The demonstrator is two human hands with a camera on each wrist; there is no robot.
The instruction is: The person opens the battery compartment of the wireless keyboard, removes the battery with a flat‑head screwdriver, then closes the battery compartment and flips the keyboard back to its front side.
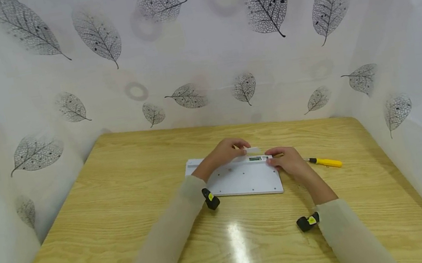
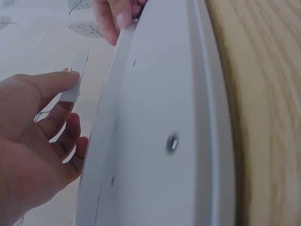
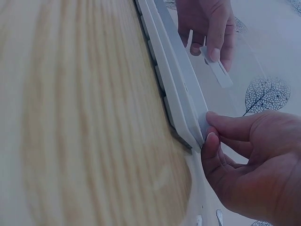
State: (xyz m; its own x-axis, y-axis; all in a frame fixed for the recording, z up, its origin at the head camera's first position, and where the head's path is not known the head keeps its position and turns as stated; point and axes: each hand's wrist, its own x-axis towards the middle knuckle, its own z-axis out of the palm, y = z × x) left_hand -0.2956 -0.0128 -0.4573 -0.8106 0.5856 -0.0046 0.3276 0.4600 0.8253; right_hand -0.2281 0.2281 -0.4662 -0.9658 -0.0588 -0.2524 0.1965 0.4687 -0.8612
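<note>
A white keyboard lies face down on the table, its screw-dotted back upward; keys show along its underside in the right wrist view. Near its far right edge, a battery compartment stands uncovered. My left hand pinches a small white battery cover between thumb and fingers, just beyond the keyboard's far edge, with small tabs visible on the cover. At the far right corner, my right hand grips the keyboard's edge with thumb and fingertips, beside the compartment.
A yellow-handled screwdriver lies right of the keyboard, its shaft partly behind my right hand. The wooden table is bordered by a pale leaf-printed curtain at the back and both sides.
</note>
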